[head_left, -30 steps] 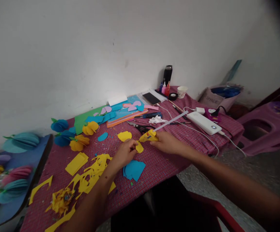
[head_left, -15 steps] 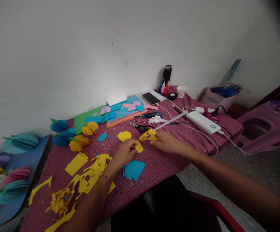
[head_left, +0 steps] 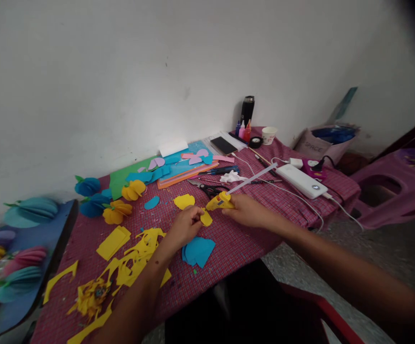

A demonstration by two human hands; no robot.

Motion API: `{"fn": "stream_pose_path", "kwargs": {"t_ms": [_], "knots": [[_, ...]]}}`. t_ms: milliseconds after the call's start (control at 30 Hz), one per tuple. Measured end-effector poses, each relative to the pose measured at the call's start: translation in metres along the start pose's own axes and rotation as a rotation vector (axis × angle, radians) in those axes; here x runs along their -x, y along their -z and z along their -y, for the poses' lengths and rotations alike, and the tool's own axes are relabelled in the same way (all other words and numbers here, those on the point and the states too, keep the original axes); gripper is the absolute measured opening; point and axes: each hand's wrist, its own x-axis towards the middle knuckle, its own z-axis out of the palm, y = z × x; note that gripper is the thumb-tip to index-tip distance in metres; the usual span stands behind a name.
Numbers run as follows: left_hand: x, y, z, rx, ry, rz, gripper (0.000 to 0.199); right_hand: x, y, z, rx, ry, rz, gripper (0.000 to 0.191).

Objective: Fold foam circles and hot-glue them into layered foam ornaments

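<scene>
While gripping the glue gun [head_left: 219,201] in the closed right hand [head_left: 241,210], pinches the left edge of a yellow cutout [head_left: 206,218] between thumb and fingers of the left hand [head_left: 188,223]. Holds the cutout low over the surface [head_left: 236,246], between a yellow pile [head_left: 184,201] on the far left and a blue pile [head_left: 197,252] on the near side. Points the nozzle [head_left: 208,208] left, just beside the cutout; cannot tell whether touching. Could burn the left fingertips, if hot at the nozzle, by slipping or by aiming too close to the pinch. Might flood the small piece or drip onto the surface by squeezing too hard. Could bump the scissors [head_left: 209,190], just beyond the gun, by pushing away carelessly. Might also catch the power bank [head_left: 300,181] or its cable [head_left: 289,193] with the long glue stick [head_left: 252,178], angled far and right, by swinging the gun.
</scene>
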Motion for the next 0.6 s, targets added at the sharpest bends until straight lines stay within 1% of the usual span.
{"fn": "stream_pose_path", "kwargs": {"t_ms": [100,267,467,600], "knots": [[-0.0001,0.0000,-0.0005,0.022,0.000,0.000,0.024,0.0011,0.0001,0.0005,0.003,-0.022,0.015,0.031],[-0.0001,-0.0012,0.0017,0.033,0.000,-0.003,0.022,0.0034,-0.0005,-0.0005,-0.024,-0.001,0.018,0.030],[-0.0002,-0.0024,0.0054,0.010,-0.014,-0.002,0.022,0.0080,0.0014,0.0012,0.021,-0.036,0.046,0.027],[-0.0004,-0.0029,0.0059,0.023,-0.007,0.001,0.021,0.0103,0.0009,0.0003,0.026,-0.038,0.042,0.024]]}}
